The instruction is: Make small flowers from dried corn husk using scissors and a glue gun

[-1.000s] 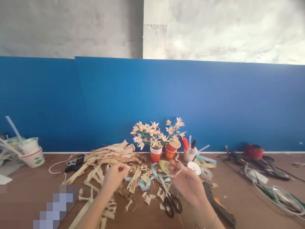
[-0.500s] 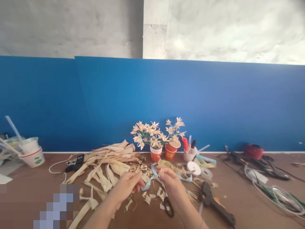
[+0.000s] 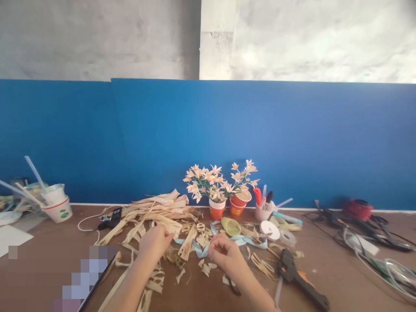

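Observation:
My left hand [image 3: 155, 243] is over the near edge of a pile of dried corn husks [image 3: 162, 203]. Its thumb points right, but the other fingers are mostly hidden, so I cannot tell whether it grips a husk. My right hand [image 3: 224, 250] is closed in a pinch beside a pale blue ribbon [image 3: 200, 250]; what lies between its fingertips is too small to make out. A fan-shaped husk piece [image 3: 187, 245] lies between the hands. Beneath my right forearm, a dark scissors handle [image 3: 234, 287] shows only in part.
Behind the hands, husk flowers [image 3: 208, 180] stand in red paper cups [image 3: 217, 211]. A glue gun [image 3: 300, 277] lies to the right, near a white spool [image 3: 269, 230] and a yellow-green roll [image 3: 231, 226]. Cables [image 3: 360, 251] spread at far right. A white cup [image 3: 58, 210] stands left.
My hands have moved apart. The left has gone left to the husk pile; the right has lowered slightly, uncovering the yellow-green roll and covering more of the scissors. The view has shifted slightly left.

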Tool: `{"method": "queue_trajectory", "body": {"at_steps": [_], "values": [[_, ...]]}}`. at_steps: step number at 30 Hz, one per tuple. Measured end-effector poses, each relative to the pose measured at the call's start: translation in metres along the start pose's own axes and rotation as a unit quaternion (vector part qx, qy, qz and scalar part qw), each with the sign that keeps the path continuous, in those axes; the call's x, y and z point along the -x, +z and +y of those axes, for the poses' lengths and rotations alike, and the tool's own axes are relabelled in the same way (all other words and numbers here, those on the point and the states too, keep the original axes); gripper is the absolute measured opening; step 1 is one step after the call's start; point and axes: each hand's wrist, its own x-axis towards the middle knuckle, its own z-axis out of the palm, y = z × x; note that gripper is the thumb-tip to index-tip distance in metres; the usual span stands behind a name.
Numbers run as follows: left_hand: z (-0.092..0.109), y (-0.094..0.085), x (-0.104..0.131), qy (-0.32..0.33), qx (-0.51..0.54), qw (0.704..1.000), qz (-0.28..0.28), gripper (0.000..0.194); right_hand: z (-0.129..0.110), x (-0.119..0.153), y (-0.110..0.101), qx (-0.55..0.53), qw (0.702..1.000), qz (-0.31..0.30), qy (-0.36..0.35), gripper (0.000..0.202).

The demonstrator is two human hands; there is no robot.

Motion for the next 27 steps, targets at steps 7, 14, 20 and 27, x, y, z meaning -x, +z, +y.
{"method": "queue_trajectory", "body": {"at_steps": [7, 14, 20, 27], "values": [[-0.008, 0.017, -0.008, 0.009, 0.045, 0.999, -0.008, 0.036, -0.014, -0.004, 0.025, 0.050, 0.998, -0.032, 0.015, 0.009], [-0.019, -0.022, -0.011, -0.004, 0.168, 0.985, 0.025, 0.031, -0.018, -0.039, 0.055, 0.059, 0.998, 0.029, 0.014, 0.015], [0.007, -0.023, 0.003, 0.009, 0.472, 0.881, 0.011, 0.036, -0.012, -0.027, 0.067, -0.104, 0.990, -0.026, 0.089, 0.025], [0.041, -0.001, 0.024, 0.010, 0.564, 0.819, -0.102, 0.031, -0.016, -0.014, 0.053, -0.248, 0.956, 0.069, 0.141, 0.035]]}}
